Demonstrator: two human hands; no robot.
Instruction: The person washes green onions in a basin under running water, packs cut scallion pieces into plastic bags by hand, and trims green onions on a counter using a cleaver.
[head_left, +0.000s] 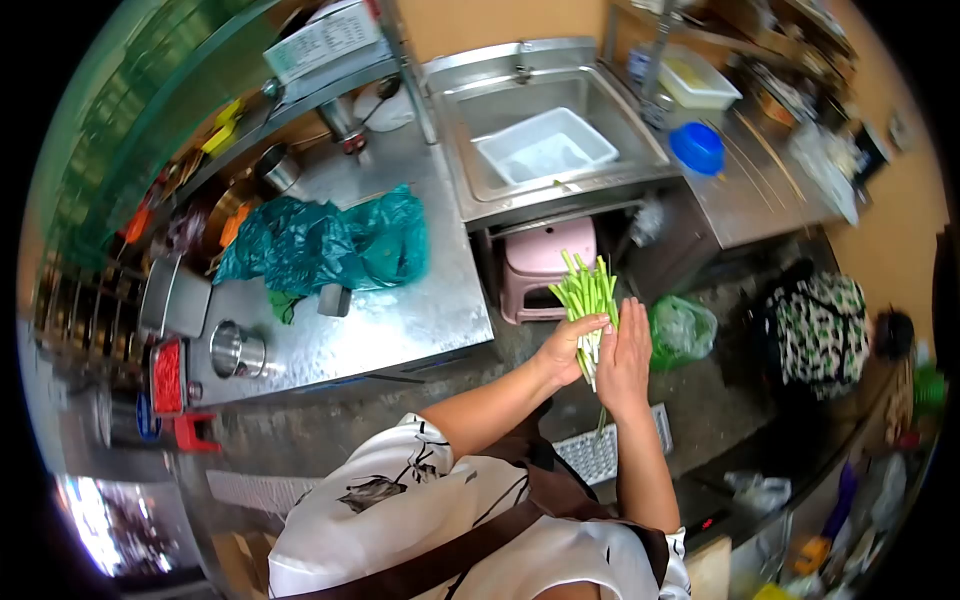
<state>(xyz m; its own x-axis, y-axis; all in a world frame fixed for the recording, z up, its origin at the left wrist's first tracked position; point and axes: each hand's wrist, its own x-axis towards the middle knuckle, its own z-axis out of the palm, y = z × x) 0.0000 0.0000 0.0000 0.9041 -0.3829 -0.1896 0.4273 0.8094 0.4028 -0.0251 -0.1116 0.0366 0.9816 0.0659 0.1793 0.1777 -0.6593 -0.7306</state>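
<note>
A bunch of cut green vegetable stalks [587, 291], paler toward the lower ends, is held between my two hands in front of my body. My left hand [562, 352] is closed around its left side, with the thumb laid across the stalks. Pressed along the right side is my right hand [627, 352], its fingers straight and together. The green tips fan out beyond my fingers, and a few thin ends hang below. Just past the bunch is a pink plastic stool [548, 247] under the sink, and a green plastic bag [682, 330] lies on the floor to the right.
A white tub [548, 147] stands in the steel sink [462, 190]. Teal plastic bags [320, 240] and a metal pot [237, 350] occupy the left counter [400, 325]. A blue bowl [697, 148] sits on the right counter. A person in patterned clothing [822, 335] is low at the right.
</note>
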